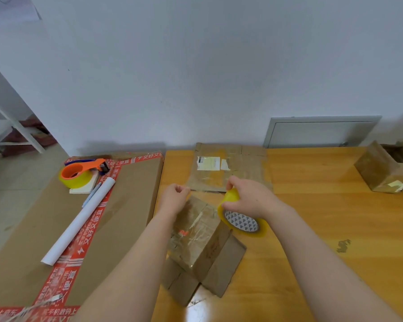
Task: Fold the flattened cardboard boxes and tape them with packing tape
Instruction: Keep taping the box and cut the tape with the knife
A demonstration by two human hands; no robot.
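A small cardboard box (196, 242) stands on the wooden table (323, 228), its bottom flaps splayed toward me and clear tape shining across its top. My right hand (249, 198) grips a yellow roll of packing tape (241, 220) just right of the box. A clear strip stretches from the roll leftward to my left hand (173, 197), which pinches the tape's end above the box's far edge. A flattened cardboard box (228, 168) with a white label lies behind, against the wall.
A big flat carton (126, 205) with red printed tape lies at the left, carrying an orange tape dispenser (79, 174), a white paper roll (79, 217) and a pen. An open cardboard box (386, 168) stands at the far right. A dark stain marks the table at the right.
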